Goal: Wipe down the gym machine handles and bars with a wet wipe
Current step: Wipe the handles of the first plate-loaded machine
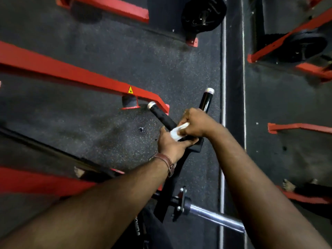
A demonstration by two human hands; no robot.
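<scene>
Two black handles with silver end caps fork out of a black machine arm (170, 187): a left handle (160, 115) and a right handle (206, 100). My right hand (199, 123) grips a folded white wet wipe (177, 133) and presses it on the base of the left handle, where the two meet. My left hand (169, 143), with a brown strap on the wrist, wraps around the arm just below the fork. The junction itself is hidden under both hands.
Red machine frames (75, 74) run across the dark rubber floor at the left, top and right. Black weight plates (203, 14) hang at the top. A chrome bar (215, 217) sticks out low right. A mirror edge (223, 69) runs vertically at the right.
</scene>
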